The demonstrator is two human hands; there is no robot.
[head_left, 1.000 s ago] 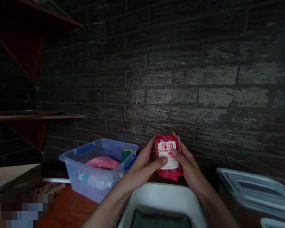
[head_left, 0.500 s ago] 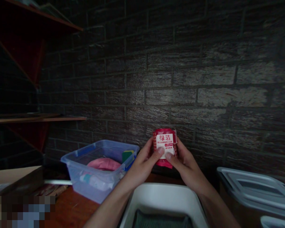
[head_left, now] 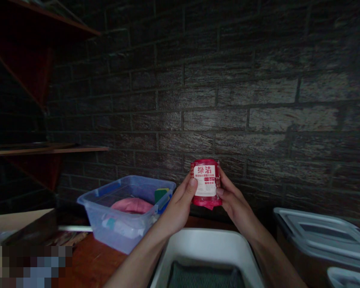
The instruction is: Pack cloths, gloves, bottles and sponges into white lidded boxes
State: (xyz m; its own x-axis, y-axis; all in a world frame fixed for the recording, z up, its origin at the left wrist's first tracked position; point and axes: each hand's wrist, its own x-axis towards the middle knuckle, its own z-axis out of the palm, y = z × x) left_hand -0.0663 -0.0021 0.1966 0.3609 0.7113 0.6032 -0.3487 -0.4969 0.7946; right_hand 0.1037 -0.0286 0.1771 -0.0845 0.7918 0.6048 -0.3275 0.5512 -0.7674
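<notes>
Head view: left hand (head_left: 181, 204) and right hand (head_left: 236, 203) curl around opposite sides of a red, white-labelled package (head_left: 206, 185)

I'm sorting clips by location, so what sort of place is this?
Perhaps a storage corner: shelves beside a dark brick-patterned wall, a translucent plastic bin and a grey-lidded container.

Dim light; soft sheen on the wall (head_left: 204, 100); far left seems underexposed.
</notes>
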